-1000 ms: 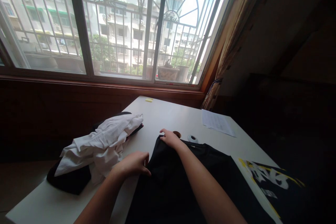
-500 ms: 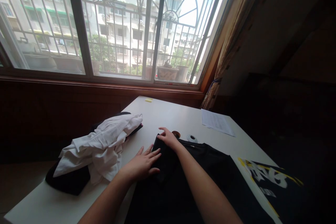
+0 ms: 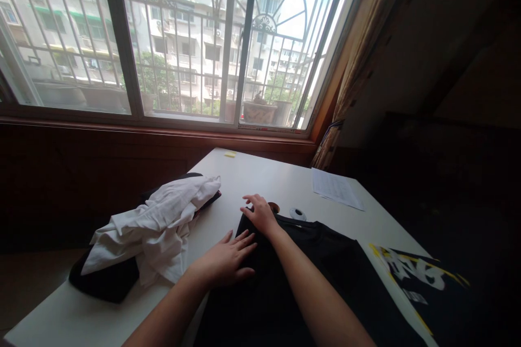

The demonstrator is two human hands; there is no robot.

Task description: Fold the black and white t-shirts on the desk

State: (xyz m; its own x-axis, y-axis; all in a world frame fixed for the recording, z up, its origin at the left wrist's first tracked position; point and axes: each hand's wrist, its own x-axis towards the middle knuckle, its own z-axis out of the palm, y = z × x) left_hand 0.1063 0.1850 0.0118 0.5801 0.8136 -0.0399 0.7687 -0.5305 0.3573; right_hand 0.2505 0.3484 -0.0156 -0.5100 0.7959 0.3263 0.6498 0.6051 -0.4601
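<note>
Tabletop (image 3: 280, 176) bears white cloth (image 3: 152, 222); left hand (image 3: 226, 260), right hand (image 3: 260, 217) rest unclenched on black garment (image 3: 336, 257).

The shirt (image 3: 325, 265) lies on the surface (image 3: 264, 173) at the bottom centre of the frame, with the clothes pile (image 3: 158, 217) to its left. Two rolls, the left one (image 3: 275, 207) and the right one (image 3: 298, 214), sit side by side just beyond its far edge. The papers (image 3: 337, 188) lie farther back to the right; the strip (image 3: 230, 154) lies at the far left corner. Another garment (image 3: 423, 276) is at lower right. Behind the surface are the window (image 3: 183, 65) and, right of it, the curtain (image 3: 345, 92).
</note>
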